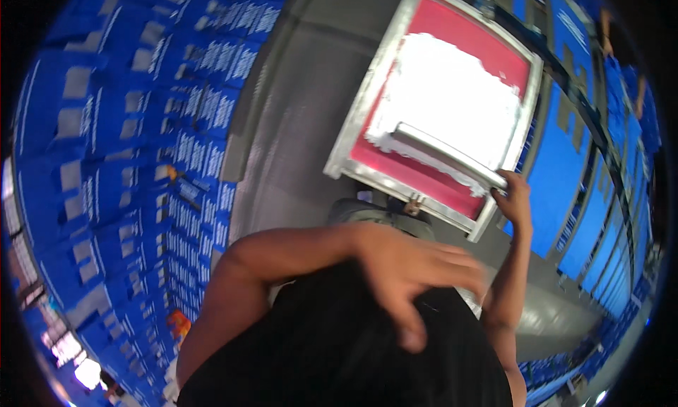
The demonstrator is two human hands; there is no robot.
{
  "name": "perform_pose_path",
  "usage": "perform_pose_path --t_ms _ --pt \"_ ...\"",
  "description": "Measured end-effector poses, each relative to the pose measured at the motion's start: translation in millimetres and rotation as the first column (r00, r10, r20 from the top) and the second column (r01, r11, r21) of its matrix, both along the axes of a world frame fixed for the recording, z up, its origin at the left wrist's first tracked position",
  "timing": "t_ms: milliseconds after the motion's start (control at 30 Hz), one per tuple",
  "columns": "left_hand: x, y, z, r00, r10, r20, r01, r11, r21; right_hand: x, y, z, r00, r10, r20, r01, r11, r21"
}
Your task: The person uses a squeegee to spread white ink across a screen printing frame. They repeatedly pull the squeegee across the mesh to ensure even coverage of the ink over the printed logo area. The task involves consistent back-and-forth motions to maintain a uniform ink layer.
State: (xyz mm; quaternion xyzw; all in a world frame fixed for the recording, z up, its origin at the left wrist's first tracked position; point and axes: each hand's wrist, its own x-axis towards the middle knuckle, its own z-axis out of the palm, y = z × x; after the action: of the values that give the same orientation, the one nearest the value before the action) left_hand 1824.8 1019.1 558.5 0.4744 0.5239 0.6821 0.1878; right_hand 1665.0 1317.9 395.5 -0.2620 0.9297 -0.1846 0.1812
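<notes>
— When looking past the middle, see what?

— To the left, blue printed fabric panels (pixel 106 124) in long rows; to the right, more blue panels (pixel 561 160).

— And between?

— Grey table (pixel 304 75), then over it a tilted, pale screen-printing frame (pixel 375 82) with red mesh (pixel 431 181), mostly coated in white ink (pixel 452 82).

— On the mesh?

— Squeegee (pixel 452 157), slanting along the ink's near edge.

— Hands?

— Apart: left hand (pixel 417 269) loosely spread, blurred, near the body; right hand (pixel 517 198) gripping the squeegee's right end.

— Smallest?

— Metal clamp (pixel 414 205) on the near rail.
</notes>
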Motion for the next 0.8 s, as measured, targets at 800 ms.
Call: perform_pose_path --t_ms 800 --pt "-201.6 -75.7 -118.1 0.561 0.431 -0.707 -0.788 0.018 -0.615 -103.1 -35.9 18.7 0.949 0.05 -0.312 -0.067 0.997 -0.045"
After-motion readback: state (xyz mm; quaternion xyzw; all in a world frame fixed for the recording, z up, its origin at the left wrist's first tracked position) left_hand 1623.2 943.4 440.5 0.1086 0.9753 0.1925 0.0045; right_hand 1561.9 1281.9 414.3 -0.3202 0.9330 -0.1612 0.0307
